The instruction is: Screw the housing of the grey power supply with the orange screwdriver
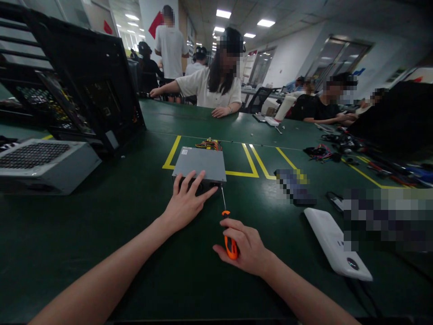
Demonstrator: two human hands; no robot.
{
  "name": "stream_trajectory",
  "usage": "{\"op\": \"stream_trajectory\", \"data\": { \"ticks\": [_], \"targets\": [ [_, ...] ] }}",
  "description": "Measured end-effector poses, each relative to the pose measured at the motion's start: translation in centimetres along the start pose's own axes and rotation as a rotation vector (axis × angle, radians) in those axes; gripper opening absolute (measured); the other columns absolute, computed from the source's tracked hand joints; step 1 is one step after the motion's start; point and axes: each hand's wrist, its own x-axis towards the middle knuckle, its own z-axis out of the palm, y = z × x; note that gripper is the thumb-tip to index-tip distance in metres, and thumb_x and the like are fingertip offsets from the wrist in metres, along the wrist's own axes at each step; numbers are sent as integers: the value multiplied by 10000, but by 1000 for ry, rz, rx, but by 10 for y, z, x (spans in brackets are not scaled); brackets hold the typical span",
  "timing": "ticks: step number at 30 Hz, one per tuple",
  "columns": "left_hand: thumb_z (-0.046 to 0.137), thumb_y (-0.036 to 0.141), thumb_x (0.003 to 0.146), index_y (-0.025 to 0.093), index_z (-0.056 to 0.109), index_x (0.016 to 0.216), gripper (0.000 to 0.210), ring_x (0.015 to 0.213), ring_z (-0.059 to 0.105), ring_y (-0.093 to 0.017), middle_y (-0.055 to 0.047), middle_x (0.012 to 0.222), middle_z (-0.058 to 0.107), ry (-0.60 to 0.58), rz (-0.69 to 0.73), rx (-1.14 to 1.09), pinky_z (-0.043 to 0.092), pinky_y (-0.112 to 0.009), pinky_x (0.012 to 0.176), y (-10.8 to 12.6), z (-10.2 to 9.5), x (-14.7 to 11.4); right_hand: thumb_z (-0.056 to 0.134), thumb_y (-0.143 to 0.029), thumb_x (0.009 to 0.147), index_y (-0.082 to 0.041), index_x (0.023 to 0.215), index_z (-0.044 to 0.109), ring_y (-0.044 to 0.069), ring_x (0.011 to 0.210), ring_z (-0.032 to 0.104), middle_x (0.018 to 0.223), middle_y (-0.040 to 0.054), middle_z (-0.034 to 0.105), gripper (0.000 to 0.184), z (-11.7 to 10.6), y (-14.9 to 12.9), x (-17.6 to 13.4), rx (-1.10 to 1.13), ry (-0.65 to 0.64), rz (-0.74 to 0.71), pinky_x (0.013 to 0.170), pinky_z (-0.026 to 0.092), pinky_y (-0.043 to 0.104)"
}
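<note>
A grey computer power supply (201,161) lies on the green table, its bundle of coloured cables (210,144) behind it. My left hand (185,201) rests against its near edge, fingers spread over the top and the thumb along the front face. In my right hand (245,243) is an orange and black screwdriver (231,247), gripped by the handle. Its thin shaft points away from me, with the tip at the right end of the power supply's front face. Whether the tip sits in a screw is too small to tell.
Left stand an open black computer case (101,90) and another power supply (47,164). Right lie a white device (336,243), a pixelated dark object (292,186) and cables (321,152). Yellow tape (241,174) marks the table. A person (216,90) sits opposite.
</note>
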Motion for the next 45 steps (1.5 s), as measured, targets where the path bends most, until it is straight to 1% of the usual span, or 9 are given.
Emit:
{"op": "stream_trajectory", "data": {
  "ticks": [6,10,16,22,28,33,35,39,45],
  "targets": [
    [586,261,769,427,418,1251,537,1300,183,-361,-40,1422,237,21,-19,13,124,-625,1024,6,6,1,591,-300,744,-171,872,576,162,699,591,892,92,625,182,-3,-1,1,-73,-83,-23,588,489,282],
    [591,261,764,421,394,1270,567,1298,181,-358,-43,1408,261,25,-26,6,120,-629,1024,7,7,1,576,-305,755,-132,994,522,164,784,618,902,104,629,301,-1,0,1,-8,-42,9,605,506,240],
    [547,277,791,365,419,1269,502,1308,173,-347,-73,1422,222,22,-50,-35,119,-605,1037,8,6,1,590,-275,744,-162,851,541,171,768,624,890,99,634,164,-1,0,0,-13,-61,-9,634,515,272],
    [564,247,769,357,422,1269,531,1314,158,-343,-74,1416,218,12,-57,-54,124,-598,1039,8,7,0,614,-305,728,-133,965,507,189,844,622,921,115,633,312,0,0,-2,-15,-6,4,694,531,291],
    [544,210,773,364,440,1256,518,1310,167,-341,-58,1404,248,26,-57,-64,135,-597,1036,8,6,1,606,-222,725,-162,859,562,163,693,594,890,92,639,153,-1,-2,2,-68,-75,-36,574,494,287],
    [551,223,775,357,449,1251,505,1312,155,-346,-71,1415,213,28,-64,-56,115,-593,1038,8,9,0,598,-259,742,-119,1001,523,177,806,620,916,110,646,304,1,1,0,-21,-42,2,653,524,274],
    [559,240,776,366,460,1239,490,1309,157,-350,-68,1416,206,40,-59,-57,110,-595,1034,8,10,0,600,-272,744,-118,965,519,172,852,622,926,117,644,281,1,2,-1,7,-18,16,695,526,260],
    [558,258,786,389,473,1221,462,1303,167,-355,-59,1419,197,59,-45,-54,111,-595,1028,9,11,0,614,-296,731,-154,885,560,183,775,620,949,126,630,216,-2,1,0,-42,-65,-14,627,518,294],
    [558,279,792,420,424,1248,496,1300,159,-377,-79,1410,195,55,-48,4,120,-613,1014,11,11,1,604,-306,746,-117,996,517,163,807,628,917,116,646,325,1,1,0,14,-56,-9,628,521,240]
  ]
}}
